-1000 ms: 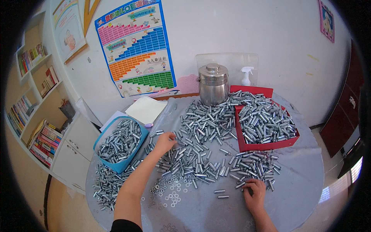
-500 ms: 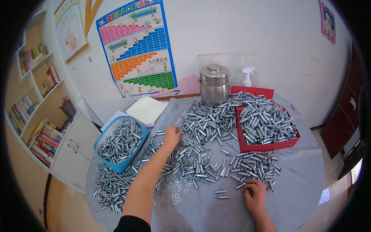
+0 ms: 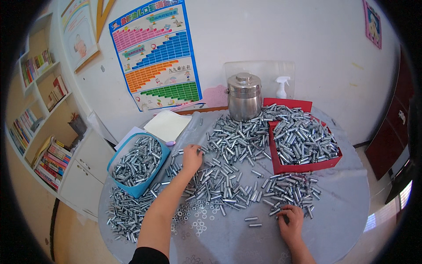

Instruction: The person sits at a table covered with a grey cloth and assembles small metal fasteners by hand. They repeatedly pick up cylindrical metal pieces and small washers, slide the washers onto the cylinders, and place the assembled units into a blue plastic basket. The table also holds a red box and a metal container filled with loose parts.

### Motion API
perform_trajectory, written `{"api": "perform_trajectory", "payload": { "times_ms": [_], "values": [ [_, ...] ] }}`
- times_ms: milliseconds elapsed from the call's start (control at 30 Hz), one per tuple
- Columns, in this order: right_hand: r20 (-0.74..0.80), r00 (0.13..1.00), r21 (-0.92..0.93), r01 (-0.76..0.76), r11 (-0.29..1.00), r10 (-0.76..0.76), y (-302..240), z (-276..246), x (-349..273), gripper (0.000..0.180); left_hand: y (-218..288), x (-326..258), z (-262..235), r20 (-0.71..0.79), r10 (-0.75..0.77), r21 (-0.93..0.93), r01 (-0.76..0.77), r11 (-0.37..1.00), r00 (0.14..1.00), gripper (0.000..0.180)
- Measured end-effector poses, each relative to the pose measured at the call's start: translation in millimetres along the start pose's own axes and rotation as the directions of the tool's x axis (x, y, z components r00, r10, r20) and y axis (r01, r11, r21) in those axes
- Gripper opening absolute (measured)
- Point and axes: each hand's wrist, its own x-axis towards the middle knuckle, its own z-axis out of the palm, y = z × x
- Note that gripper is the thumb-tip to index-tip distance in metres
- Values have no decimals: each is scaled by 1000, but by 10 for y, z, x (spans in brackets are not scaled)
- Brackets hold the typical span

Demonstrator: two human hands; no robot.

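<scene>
My left hand (image 3: 192, 158) is over the far left part of the loose metal sleeves (image 3: 228, 182), its fingers curled together at the tips; whatever they may grip is too small to make out. Close to the front of the right-hand heap, my right hand (image 3: 291, 222) rests on its side with thumb and fingers bent together beside a sleeve at the heap's edge. Whether that sleeve is gripped is unclear. Two separate sleeves (image 3: 252, 219) lie to the left of this hand. Flat ring washers (image 3: 200, 226) are scattered near my left forearm.
A blue bin (image 3: 140, 190) full of metal pieces stands at the left, thin bolts (image 3: 125, 213) heaped before it. At the right is a red box (image 3: 307, 167) piled with sleeves. A steel pot (image 3: 244, 99), spray bottle (image 3: 281, 88) and paper (image 3: 168, 125) are at the back.
My left hand has shifted slightly left and nearer to me, and its wrist has turned a little. My right hand stays almost in place.
</scene>
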Motion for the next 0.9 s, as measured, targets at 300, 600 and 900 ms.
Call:
{"api": "perform_trajectory", "payload": {
  "times_ms": [300,600,900],
  "values": [
    [-6,1000,-12,10,1000,-10,-12,-2,6,12,204,147,156,85,93,121,-103,987,992,27],
    [-9,1000,-19,29,999,-29,17,8,-4,12,96,363,309,127,-100,89,89,992,987,18],
    [-11,997,-11,71,997,-71,29,8,-11,13,-110,245,234,-22,-10,-248,4,969,1000,21]
  ]
}}
